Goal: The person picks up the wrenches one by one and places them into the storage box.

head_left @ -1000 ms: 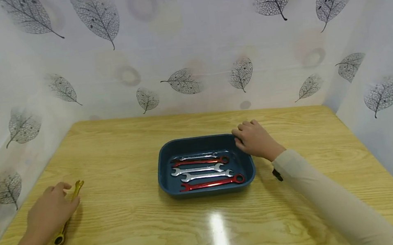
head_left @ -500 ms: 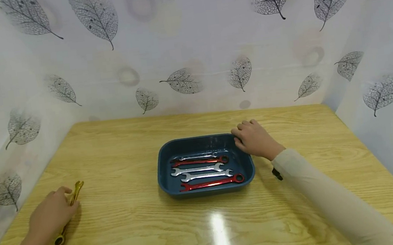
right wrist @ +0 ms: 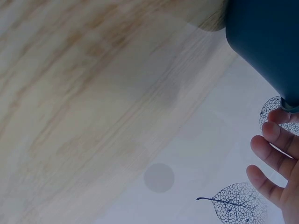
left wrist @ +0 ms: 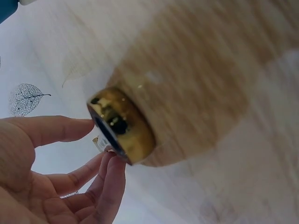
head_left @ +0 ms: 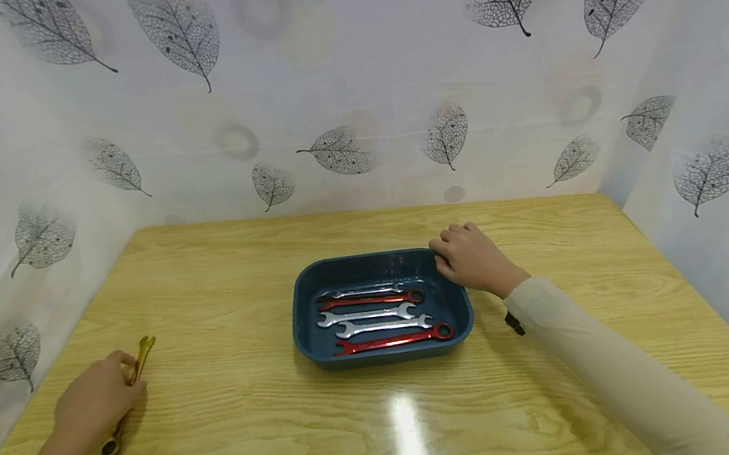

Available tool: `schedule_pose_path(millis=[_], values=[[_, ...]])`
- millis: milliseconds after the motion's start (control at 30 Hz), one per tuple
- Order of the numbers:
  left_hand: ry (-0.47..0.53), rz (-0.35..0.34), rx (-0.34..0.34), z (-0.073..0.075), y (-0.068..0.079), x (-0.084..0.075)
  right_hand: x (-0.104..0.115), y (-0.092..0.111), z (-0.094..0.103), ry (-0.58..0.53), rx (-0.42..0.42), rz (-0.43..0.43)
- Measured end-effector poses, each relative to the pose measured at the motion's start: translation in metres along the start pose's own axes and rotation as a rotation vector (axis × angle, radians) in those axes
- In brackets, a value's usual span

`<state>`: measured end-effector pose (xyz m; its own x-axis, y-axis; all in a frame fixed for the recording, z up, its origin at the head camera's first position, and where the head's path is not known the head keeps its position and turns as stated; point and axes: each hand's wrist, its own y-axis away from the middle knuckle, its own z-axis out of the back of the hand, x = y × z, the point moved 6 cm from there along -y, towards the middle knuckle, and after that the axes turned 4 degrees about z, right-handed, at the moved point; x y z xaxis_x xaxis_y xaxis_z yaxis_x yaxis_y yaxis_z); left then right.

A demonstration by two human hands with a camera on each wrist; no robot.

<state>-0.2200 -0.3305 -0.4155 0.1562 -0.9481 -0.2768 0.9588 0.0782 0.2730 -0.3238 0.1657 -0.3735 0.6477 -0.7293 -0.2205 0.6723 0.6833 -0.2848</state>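
Note:
At the table's left, my left hand (head_left: 91,406) pinches a gold combination wrench (head_left: 140,360) about its middle, thumb on one side and fingers on the other. Its open end points away from me and its ring end lies nearer. That ring end (left wrist: 135,128) looms large in the left wrist view, close over the wood. My right hand (head_left: 476,263) grips the far right corner of a dark blue bin (head_left: 382,358), fingers over the rim. In the right wrist view, fingertips (right wrist: 271,130) show by the bin's rim. Several wrenches lie crosswise inside, including a red wrench (head_left: 393,340) and a silver wrench (head_left: 384,325).
The wood-grain table (head_left: 246,427) runs back to a pale leaf-print curtain (head_left: 347,91), which also rises at both sides. A bright light reflection (head_left: 407,437) crosses the table in front of the bin.
My left hand has come down a little and its fingers have drawn in around the gold wrench. The right hand and the bin stay where they were.

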Motion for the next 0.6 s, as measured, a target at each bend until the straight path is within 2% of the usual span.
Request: schedule_pose_path(millis=[200,600], values=[[-0.011,0.014,-0.001,-0.0002,-0.001,0.0032,0.0,0.0004,-0.0008,-0.009,0.006,-0.004],[0.001,-0.003,-0.034,0.0001,-0.0026,0.0078,-0.0005,-0.0001,-0.0008,-0.015,0.009,-0.003]])
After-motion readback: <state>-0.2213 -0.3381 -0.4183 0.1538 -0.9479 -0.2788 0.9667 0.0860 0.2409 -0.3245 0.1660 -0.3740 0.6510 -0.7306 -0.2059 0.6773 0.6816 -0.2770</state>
